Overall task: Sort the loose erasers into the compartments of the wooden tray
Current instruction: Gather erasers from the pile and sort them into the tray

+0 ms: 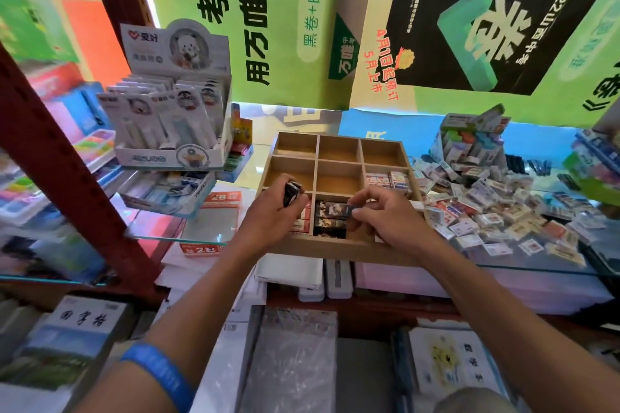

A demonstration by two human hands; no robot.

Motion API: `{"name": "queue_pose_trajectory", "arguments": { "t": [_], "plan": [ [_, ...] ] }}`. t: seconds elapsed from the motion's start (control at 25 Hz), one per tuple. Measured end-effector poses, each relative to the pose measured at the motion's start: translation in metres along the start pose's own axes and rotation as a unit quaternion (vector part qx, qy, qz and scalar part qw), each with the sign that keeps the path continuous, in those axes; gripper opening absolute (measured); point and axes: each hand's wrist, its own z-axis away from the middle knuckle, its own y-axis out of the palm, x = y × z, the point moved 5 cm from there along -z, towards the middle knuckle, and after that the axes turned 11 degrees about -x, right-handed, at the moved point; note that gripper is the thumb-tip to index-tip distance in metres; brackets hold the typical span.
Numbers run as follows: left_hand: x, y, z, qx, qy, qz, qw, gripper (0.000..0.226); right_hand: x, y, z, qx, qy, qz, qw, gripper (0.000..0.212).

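Observation:
A wooden tray (339, 136) with nine compartments lies on a glass shelf. My left hand (273, 213) grips a small stack of black erasers (291, 191) over the tray's near-left compartment. My right hand (385, 216) pinches one black eraser (335, 209) over the near-middle compartment, where more black erasers (330, 225) lie. White and red erasers (387, 180) fill the middle-right compartment. Others sit in the near-left compartment, mostly hidden by my left hand. A pile of loose erasers (496, 208) spreads to the right of the tray.
A display box of carded stationery (171, 124) stands at the left on a raised glass shelf (188, 231). Stacked eraser boxes (469, 141) stand behind the loose pile. A red metal post (67, 157) crosses the left side. Books and paper packs lie below.

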Motion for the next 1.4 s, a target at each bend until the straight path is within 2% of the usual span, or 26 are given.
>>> {"name": "queue_pose_trajectory", "arguments": {
  "t": [0.12,0.24,0.32,0.44,0.64,0.68,0.76,0.84,0.92,0.96,1.16,1.28,1.4],
  "plan": [
    [0.002,0.000,0.001,0.003,-0.002,0.015,1.000,0.014,0.000,-0.004,-0.003,0.015,-0.006,0.014,1.000,0.009],
    [0.002,-0.001,0.001,0.001,0.003,0.018,1.000,0.014,0.000,-0.001,-0.003,0.074,-0.038,0.097,0.992,0.012],
    [0.002,0.000,0.002,-0.002,0.007,0.012,1.000,0.014,0.000,0.007,-0.003,0.088,-0.059,0.147,0.983,0.012],
    [0.000,0.000,0.003,-0.001,0.010,0.020,1.000,0.015,0.004,0.016,-0.008,0.031,-0.099,0.240,0.965,0.005],
    [0.000,0.002,0.008,0.003,0.004,0.027,1.000,0.018,0.003,0.019,-0.010,-0.024,-0.101,0.297,0.949,0.015],
    [-0.001,0.002,0.010,0.011,0.005,0.039,0.999,0.019,0.004,0.017,-0.008,-0.048,-0.115,0.277,0.953,0.014],
    [-0.008,0.003,0.015,0.038,0.014,0.083,0.996,0.020,0.007,0.013,-0.003,-0.066,-0.112,0.133,0.983,0.013],
    [-0.016,0.007,0.019,0.094,0.045,0.095,0.990,0.020,0.012,0.017,0.002,0.010,-0.072,-0.042,0.996,0.020],
    [-0.022,0.014,0.023,0.146,0.078,0.086,0.983,0.020,0.015,0.021,0.003,0.054,-0.075,-0.083,0.992,0.025],
    [-0.024,0.017,0.024,0.151,0.078,0.096,0.981,0.018,0.014,0.020,0.002,0.047,-0.077,-0.088,0.992,0.023],
    [-0.024,0.005,0.011,0.065,-0.017,0.170,0.983,0.020,-0.003,-0.001,-0.009,-0.044,0.026,-0.187,0.981,0.010],
    [-0.020,0.003,0.008,0.027,-0.066,0.164,0.984,0.016,-0.010,-0.002,-0.008,-0.034,0.121,-0.310,0.943,0.010],
    [-0.029,0.011,0.014,0.055,-0.100,0.208,0.971,0.018,-0.007,0.004,-0.006,-0.019,0.131,-0.318,0.939,0.011]
  ]
}}
